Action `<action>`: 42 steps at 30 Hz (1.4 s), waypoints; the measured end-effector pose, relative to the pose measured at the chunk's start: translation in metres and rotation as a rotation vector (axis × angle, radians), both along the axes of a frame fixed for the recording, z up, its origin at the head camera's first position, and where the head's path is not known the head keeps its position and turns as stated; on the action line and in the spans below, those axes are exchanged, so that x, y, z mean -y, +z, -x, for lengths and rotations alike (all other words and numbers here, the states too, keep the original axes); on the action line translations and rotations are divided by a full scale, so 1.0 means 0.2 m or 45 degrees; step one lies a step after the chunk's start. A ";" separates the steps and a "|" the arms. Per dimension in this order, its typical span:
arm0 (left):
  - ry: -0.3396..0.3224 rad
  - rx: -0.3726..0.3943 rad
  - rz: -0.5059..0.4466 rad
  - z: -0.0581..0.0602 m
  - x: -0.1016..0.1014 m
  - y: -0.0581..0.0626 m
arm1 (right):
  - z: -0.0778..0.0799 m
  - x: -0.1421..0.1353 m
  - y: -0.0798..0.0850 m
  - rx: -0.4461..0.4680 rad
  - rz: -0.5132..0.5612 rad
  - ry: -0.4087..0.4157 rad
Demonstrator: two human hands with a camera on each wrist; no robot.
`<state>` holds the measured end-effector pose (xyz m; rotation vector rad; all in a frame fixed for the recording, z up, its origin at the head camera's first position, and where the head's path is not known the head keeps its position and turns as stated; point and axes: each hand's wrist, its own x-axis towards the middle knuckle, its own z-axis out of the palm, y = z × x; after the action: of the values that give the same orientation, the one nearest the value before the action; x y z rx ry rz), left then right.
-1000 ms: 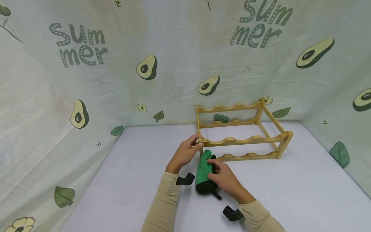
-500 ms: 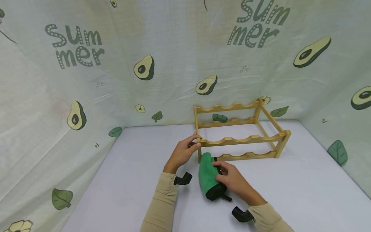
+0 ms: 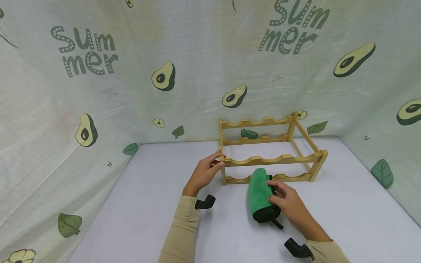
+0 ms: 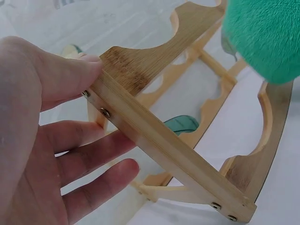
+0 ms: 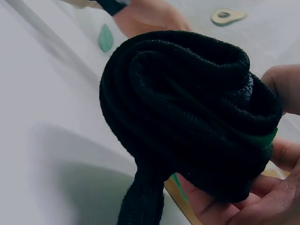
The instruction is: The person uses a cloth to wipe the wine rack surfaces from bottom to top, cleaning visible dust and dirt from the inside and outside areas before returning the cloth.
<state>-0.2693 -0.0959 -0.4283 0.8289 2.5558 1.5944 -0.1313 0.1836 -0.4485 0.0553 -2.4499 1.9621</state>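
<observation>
A rolled green towel (image 3: 258,193) with black edging lies tilted in my right hand (image 3: 291,206), which grips it from its right side. In the right wrist view its spiral black end (image 5: 173,108) faces the camera, with a black strip hanging below. The towel is in front of the light wooden wine rack (image 3: 283,159) and hides part of its lower front rail. My left hand (image 3: 201,174) pinches the rack's front left corner. In the left wrist view the thumb rests on top of the corner post (image 4: 159,136), with fingers behind and below it.
The rack has scalloped rails on two levels and stands at the back right of the white tabletop (image 3: 158,204). A printed cloth backdrop (image 3: 197,44) with avocados rises behind and at both sides. Each wrist carries a black mount, such as the left mount (image 3: 205,202).
My right hand has moved the rolled towel rightward along the rack's front. The left hand stays at the rack's corner, and the rack's front edge has shifted slightly left.
</observation>
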 end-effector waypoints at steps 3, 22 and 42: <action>0.015 -0.002 -0.001 0.01 0.03 0.00 | -0.02 -0.05 0.00 0.000 0.003 -0.054; 0.184 -0.034 -0.029 0.01 0.02 -0.02 | -0.15 -0.21 -0.02 0.119 0.307 -0.805; 0.120 -0.056 0.013 0.01 0.04 0.00 | -0.08 -0.33 -0.05 0.194 0.363 -1.066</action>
<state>-0.2704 -0.1036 -0.4290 0.7616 2.6687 1.6039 -0.1147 0.2494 -0.4585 -0.9677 -1.7460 1.8785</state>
